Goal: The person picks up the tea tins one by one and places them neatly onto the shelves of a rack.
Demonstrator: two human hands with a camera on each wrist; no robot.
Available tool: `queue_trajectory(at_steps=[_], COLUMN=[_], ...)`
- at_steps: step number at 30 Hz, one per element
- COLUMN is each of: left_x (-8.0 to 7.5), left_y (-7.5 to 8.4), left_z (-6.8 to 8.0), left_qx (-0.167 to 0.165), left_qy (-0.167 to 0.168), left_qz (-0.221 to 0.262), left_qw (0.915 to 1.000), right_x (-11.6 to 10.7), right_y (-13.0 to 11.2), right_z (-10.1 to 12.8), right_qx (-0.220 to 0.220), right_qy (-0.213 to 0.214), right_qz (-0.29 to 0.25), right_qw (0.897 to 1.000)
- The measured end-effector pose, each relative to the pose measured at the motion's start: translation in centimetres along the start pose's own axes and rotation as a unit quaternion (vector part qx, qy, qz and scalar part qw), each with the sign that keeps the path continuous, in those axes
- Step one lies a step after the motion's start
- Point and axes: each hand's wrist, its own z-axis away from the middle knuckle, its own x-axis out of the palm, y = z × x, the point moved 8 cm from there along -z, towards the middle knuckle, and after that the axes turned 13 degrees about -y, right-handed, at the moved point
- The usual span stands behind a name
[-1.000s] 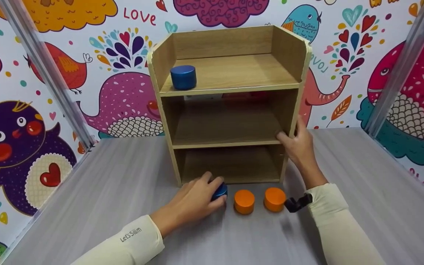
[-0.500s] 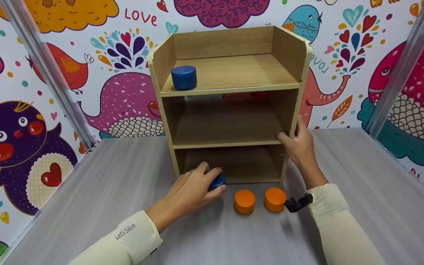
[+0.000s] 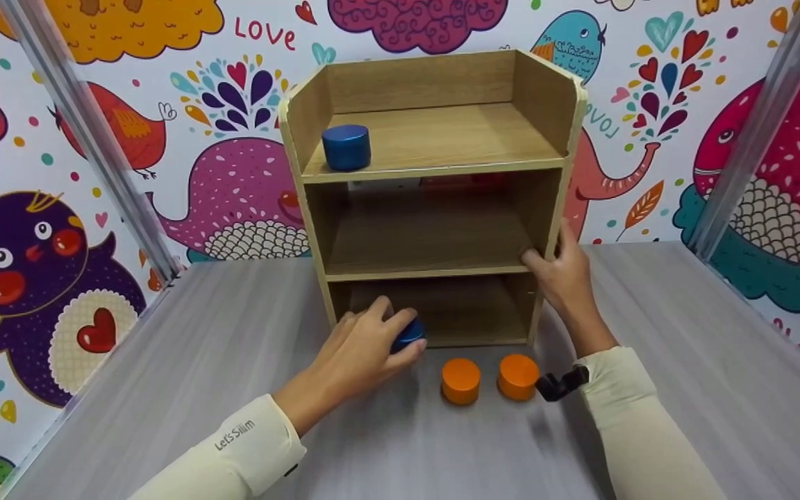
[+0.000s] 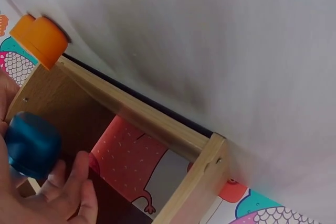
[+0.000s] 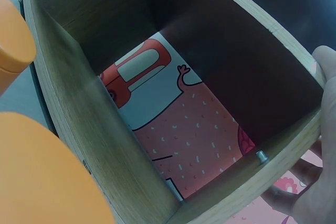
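Observation:
My left hand (image 3: 365, 344) grips a blue cylinder (image 3: 408, 335) just off the table, at the mouth of the bottom compartment of a wooden shelf unit (image 3: 435, 167). In the left wrist view the blue cylinder (image 4: 30, 144) sits between thumb and fingers (image 4: 65, 192). My right hand (image 3: 560, 267) holds the shelf unit's right side panel at the middle shelf, thumb on the front edge. Another blue cylinder (image 3: 346, 146) stands at the left of the top shelf. Two orange cylinders (image 3: 460, 380) (image 3: 517, 376) stand on the table in front of the unit.
The grey table (image 3: 233, 333) is fenced by patterned walls and two slanted metal posts (image 3: 87, 139) (image 3: 754, 132). The shelf unit has no back; the wall print shows through it (image 5: 173, 124). A black wrist-camera mount (image 3: 560, 382) sits on my right forearm.
My left hand has lifted the blue cylinder off the table and moved it back toward the bottom compartment. The right hand, the orange cylinders and the shelf unit have stayed put.

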Motion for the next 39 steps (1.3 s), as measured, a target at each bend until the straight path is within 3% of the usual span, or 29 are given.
queue_trajectory(at_steps=[12,39], left_x=[-1.5,-6.0], left_y=[0.0,0.5], left_z=[-0.3,-1.5], left_qx=[-0.006,-0.009], left_qy=[0.019,0.065], left_qz=[0.016,0.055], left_qw=[0.9997,0.9963], right_x=[-0.1,-0.1], right_y=[0.3,0.2], right_z=[-0.2,-0.1], right_qx=[0.012,0.003], right_qy=[0.007,0.002], right_qz=[0.030,0.012], right_qw=[0.999,1.000])
